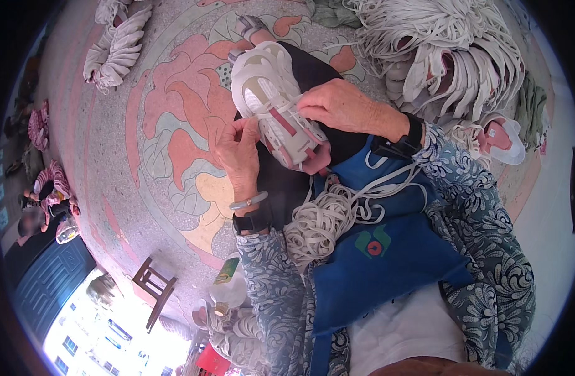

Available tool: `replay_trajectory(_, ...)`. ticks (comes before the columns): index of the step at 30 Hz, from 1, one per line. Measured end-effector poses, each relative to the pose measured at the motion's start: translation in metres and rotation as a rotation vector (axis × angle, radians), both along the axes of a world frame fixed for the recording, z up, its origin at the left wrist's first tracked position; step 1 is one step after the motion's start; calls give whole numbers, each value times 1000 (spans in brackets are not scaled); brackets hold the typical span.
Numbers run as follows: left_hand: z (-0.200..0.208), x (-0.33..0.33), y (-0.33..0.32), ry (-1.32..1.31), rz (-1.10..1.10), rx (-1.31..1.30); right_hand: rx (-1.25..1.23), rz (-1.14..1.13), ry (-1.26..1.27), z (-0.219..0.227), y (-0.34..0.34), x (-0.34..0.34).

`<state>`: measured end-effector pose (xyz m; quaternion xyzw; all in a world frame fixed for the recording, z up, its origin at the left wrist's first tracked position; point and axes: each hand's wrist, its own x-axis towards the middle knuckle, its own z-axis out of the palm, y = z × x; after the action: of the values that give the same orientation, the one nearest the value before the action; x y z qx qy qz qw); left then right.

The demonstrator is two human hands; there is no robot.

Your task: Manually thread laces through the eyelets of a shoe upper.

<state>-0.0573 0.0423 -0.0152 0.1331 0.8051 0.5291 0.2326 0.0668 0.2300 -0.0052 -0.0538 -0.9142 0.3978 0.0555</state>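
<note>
Patterned terrazzo floor (168, 125) lay below | head view: I saw white sneaker (276, 109) resting on the lap | left hand (239, 150) pinched shut on white lace (272, 114) | right hand (344, 106) pressed closed on the shoe's side | step judged: lacing; next needs threading an eyelet | lace tip hidden by fingers; loose lace bundle (322, 219) on blue apron (388, 250).

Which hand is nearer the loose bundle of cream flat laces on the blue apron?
Left. The left hand pinches a lace at the white sneaker, its wrist just above the loose bundle of cream flat laces. The right hand rests atop the sneaker, farther up.
</note>
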Motion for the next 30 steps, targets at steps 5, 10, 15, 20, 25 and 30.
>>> replay_trajectory(5, -8, 9, 5, 235, -47, -48, 190, -77, -105, -3, -3, -14)
replay_trajectory(10, -13, 4, 0, -133, 71, 188, 125, -153, 58, -10, 7, -25)
replay_trajectory(15, -7, 11, 0, 23, 83, 117, 123, -94, 25, 0, 6, -13)
replay_trajectory(20, -7, 2, 1, -175, 63, 201, 72, -49, 123, -5, 9, -21)
replay_trajectory(25, -5, 7, 4, -117, 110, 158, 59, 6, 203, -13, 9, -25)
replay_trajectory(30, -2, 18, 8, 256, 94, 46, 21, -56, 149, -12, 7, -26)
